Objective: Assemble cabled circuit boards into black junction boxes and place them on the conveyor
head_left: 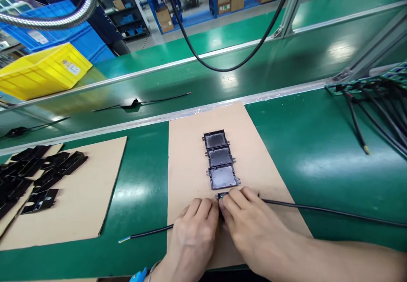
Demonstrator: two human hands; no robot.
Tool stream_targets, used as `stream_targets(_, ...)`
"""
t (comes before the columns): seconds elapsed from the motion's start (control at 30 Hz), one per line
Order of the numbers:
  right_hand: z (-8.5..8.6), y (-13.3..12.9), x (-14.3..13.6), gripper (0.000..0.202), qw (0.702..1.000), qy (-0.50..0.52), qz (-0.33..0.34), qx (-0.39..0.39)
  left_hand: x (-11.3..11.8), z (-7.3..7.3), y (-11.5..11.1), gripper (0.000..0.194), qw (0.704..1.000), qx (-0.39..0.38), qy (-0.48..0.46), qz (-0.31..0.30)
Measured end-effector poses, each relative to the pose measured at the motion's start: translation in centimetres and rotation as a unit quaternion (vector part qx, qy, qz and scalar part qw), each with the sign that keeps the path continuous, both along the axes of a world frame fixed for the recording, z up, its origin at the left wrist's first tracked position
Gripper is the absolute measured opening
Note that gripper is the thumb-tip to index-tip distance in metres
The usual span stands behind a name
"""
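Note:
Both hands meet over a small black casing point(222, 194) near the front of a cardboard sheet point(187, 154); most of the casing is hidden under the fingers. My left hand point(197, 231) is closed around its left side, where a black cable point(152, 231) with stripped coloured wire ends comes out. On the right side my right hand point(254, 227) presses with bent fingers, and another black cable point(318, 208) runs off to the right. Just beyond the hands, three open black casings point(219, 157) lie in a column on the cardboard.
More black casings point(47, 171) lie on cardboard at the left. Circuit boards with cables point(378, 99) sit at the right. Behind a metal rail are a cable assembly point(135, 103) and a yellow bin point(44, 72). A black cable point(222, 69) hangs overhead. A person stands at the upper left.

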State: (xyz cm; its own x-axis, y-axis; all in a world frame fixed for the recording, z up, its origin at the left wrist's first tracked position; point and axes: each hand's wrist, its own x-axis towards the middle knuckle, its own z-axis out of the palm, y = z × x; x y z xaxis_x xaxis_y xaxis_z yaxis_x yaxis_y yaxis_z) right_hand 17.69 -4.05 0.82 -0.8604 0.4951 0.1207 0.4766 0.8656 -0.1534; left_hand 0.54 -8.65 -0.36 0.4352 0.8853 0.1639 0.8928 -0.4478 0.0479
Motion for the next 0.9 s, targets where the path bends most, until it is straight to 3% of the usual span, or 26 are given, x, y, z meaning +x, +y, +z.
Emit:
stream_targets(0.13,0.1,0.2,-0.7,0.012,0.998,-0.023,0.031,-0.054,-0.6,-0.7,-0.2,0.027,0.999,0.011,-0.017,-0.039)
stream_targets(0.3,1.5,1.0,2.9,0.029,0.990,0.073,-0.032,-0.114,-0.8,1.1,0.4,0.024,0.994,-0.044,-0.099,-0.020)
stream_targets(0.4,1.8,1.2,6.3,0.036,0.977,0.131,-0.098,-0.136,-0.3,2.0,0.9,0.025,0.984,-0.060,-0.113,-0.125)
stream_targets(0.47,1.3,1.4,7.8,0.028,0.967,0.142,-0.138,-0.162,0.0,1.8,1.3,0.030,0.975,-0.060,-0.080,-0.198)
stream_targets(0.53,0.7,1.8,8.4,0.019,0.957,0.135,-0.156,-0.206,0.3,1.2,1.8,0.036,0.973,-0.049,-0.049,-0.221)
stream_targets(0.73,0.7,2.9,7.5,0.019,0.941,0.073,-0.171,-0.283,0.5,0.3,2.2,0.038,0.974,-0.051,-0.075,-0.207)
stream_targets(0.9,0.9,3.1,5.5,0.016,0.942,0.103,-0.115,-0.298,0.6,0.3,2.0,0.034,0.969,-0.103,-0.115,-0.191)
